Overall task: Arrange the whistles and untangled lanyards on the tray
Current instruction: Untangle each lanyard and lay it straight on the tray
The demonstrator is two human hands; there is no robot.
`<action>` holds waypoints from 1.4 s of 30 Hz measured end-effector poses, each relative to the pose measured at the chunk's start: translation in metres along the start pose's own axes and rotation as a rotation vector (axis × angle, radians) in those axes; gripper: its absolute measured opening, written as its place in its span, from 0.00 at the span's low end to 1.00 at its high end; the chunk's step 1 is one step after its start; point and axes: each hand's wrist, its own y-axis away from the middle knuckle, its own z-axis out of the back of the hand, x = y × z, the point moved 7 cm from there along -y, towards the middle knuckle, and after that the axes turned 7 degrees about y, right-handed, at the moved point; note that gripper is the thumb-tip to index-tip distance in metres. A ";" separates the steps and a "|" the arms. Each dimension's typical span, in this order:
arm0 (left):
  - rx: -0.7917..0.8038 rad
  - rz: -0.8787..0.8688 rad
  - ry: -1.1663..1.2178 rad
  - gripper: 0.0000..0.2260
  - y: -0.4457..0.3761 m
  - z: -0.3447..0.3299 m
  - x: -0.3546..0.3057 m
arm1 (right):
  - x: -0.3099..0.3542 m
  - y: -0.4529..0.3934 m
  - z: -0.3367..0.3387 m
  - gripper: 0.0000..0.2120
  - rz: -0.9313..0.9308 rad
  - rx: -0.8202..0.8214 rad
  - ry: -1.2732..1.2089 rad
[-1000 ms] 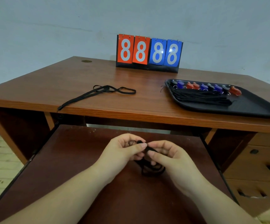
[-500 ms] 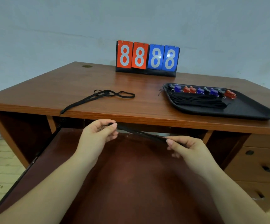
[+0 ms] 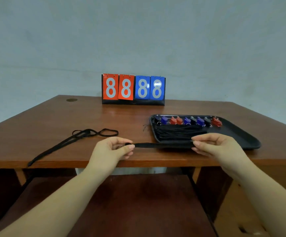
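Both hands pinched one black lanyard taut, left hand at 9 o'clock, right hand at 3, over the tray's near rim. It probably wanted lowering flat beside the bundled lanyards, clear of the whistles. Another lanyard lay tangled on the worktop at 10 o'clock, a scoreboard behind.

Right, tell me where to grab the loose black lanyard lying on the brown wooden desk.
Pinch the loose black lanyard from above at its tangled crossing near the loops. There the strands bunch and stand slightly proud of the brown wooden desk, while its tail hangs over the front edge.
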 end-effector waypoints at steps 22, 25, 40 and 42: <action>0.067 -0.153 -0.785 0.06 -0.069 -0.095 -0.002 | -0.034 -0.088 0.057 0.02 0.025 -0.078 0.859; 0.059 -0.170 -0.765 0.09 -0.061 -0.081 -0.006 | -0.024 -0.076 0.053 0.05 0.121 -0.151 0.940; -0.353 -0.075 -1.091 0.13 -0.021 0.124 -0.034 | 0.049 -0.024 -0.173 0.05 0.613 0.207 0.910; -0.415 -0.045 -1.186 0.16 -0.015 0.148 -0.032 | 0.045 -0.025 -0.205 0.09 0.588 0.269 0.914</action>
